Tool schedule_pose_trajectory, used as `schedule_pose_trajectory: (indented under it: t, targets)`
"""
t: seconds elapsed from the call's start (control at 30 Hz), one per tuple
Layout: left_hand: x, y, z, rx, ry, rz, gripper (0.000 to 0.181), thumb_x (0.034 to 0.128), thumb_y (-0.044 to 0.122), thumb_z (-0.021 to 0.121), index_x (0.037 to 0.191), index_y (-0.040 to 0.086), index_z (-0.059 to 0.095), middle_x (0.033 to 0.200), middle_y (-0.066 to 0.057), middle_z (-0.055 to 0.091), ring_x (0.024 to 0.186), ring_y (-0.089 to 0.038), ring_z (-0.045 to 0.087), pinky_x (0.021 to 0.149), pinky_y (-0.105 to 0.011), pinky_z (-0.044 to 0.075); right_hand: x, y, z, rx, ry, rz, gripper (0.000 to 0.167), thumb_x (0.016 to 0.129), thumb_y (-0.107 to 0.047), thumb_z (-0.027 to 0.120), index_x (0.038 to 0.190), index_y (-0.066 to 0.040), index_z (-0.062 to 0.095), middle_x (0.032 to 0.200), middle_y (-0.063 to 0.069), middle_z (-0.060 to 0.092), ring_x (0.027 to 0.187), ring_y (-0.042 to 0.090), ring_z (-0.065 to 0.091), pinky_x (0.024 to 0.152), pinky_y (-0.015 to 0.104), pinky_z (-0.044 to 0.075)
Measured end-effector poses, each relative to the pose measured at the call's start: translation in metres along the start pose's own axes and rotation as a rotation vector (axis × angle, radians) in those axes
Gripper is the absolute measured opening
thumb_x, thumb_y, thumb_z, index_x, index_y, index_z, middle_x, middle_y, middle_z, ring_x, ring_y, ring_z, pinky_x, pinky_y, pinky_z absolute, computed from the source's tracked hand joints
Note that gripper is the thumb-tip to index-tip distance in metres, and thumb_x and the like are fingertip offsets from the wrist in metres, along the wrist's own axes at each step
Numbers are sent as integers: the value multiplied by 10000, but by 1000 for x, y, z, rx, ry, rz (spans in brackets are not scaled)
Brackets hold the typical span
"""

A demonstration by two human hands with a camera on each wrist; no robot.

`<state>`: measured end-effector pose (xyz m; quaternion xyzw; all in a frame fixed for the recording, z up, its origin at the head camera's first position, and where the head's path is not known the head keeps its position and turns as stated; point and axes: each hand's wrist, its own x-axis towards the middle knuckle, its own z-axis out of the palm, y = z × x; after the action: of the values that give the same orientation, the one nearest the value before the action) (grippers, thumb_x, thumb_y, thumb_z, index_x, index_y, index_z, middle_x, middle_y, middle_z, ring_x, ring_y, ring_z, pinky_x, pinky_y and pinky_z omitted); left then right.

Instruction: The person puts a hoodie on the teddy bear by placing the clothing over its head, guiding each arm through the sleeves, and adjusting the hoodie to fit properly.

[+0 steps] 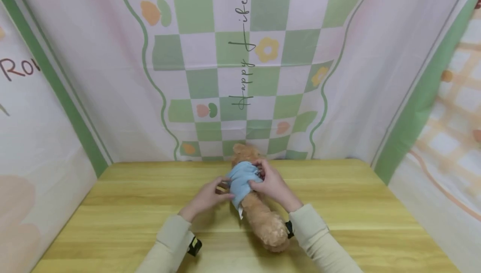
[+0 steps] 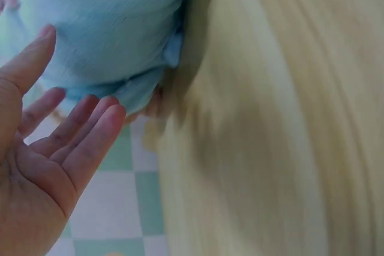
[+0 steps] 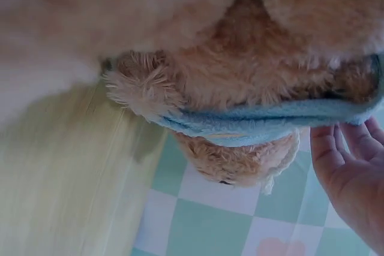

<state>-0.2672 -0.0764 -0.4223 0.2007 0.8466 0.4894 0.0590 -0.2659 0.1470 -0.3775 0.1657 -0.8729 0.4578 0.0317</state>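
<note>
A tan plush teddy bear (image 1: 263, 221) lies lengthwise on the table, head toward the back and legs toward me. Light blue clothing (image 1: 241, 181) wraps its body, with a white tag (image 1: 241, 213) at the lower hem. My left hand (image 1: 208, 198) is at the clothing's left side. In the left wrist view its thumb is close to the cloth and its fingers are extended and spread. On the other side my right hand (image 1: 276, 184) holds the clothing's edge; the right wrist view shows its fingertips at the blue cloth (image 3: 258, 118), partly hidden behind it.
The wooden table (image 1: 150, 185) reaches back to a hanging green-and-white checked cloth (image 1: 233, 56), close behind the bear's head. Printed curtains (image 1: 41, 139) hang on both sides. Small black devices (image 1: 194, 246) sit at the wrists beside beige sleeves.
</note>
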Motion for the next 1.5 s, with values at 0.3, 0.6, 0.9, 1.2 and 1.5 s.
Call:
schedule_pose_trajectory:
  t: [0.3, 0.6, 0.9, 1.2, 1.5]
  targets:
    - [3, 13, -20, -11, 108, -39, 531, 906, 281, 655, 1347, 35, 493, 1250, -205, 602, 1107, -350, 613, 912, -429, 529, -3, 8, 3, 69, -250, -170, 369, 935, 19, 442, 1289, 110, 490, 1282, 293, 544, 1176, 422, 553, 991, 481, 474]
    - [2, 21, -23, 131, 126, -37, 459, 875, 325, 686, 1250, 72, 611, 1323, -166, 583, 1259, -366, 514, 1063, -520, 401, -3, 16, 13, 90, -199, -117, 356, 909, 46, 456, 1248, 75, 560, 1229, 258, 603, 1148, 400, 573, 983, 480, 477]
    - [-3, 17, -25, 99, 144, -77, 393, 872, 223, 677, 1217, 42, 625, 1301, -191, 586, 1251, -373, 515, 1050, -508, 418, -4, 35, 15, 38, -247, 197, 739, 788, -60, 690, 1437, 26, 345, 1430, 293, 366, 1253, 483, 444, 970, 524, 474]
    - [-6, 11, -27, 38, 168, -123, 386, 827, 161, 661, 1202, 74, 638, 1339, -192, 559, 1279, -373, 486, 1034, -510, 426, -6, 38, 27, 54, -229, 248, 697, 752, -68, 708, 1370, 36, 402, 1254, 257, 516, 978, 273, 596, 769, 363, 527]
    - [-2, -5, -16, 18, 185, -101, 389, 809, 125, 610, 1193, 57, 622, 1339, -195, 543, 1275, -372, 471, 1044, -526, 395, -2, 36, 23, 84, -13, 231, 477, 768, -21, 683, 1177, 23, 441, 1193, 242, 487, 882, 252, 591, 645, 302, 508]
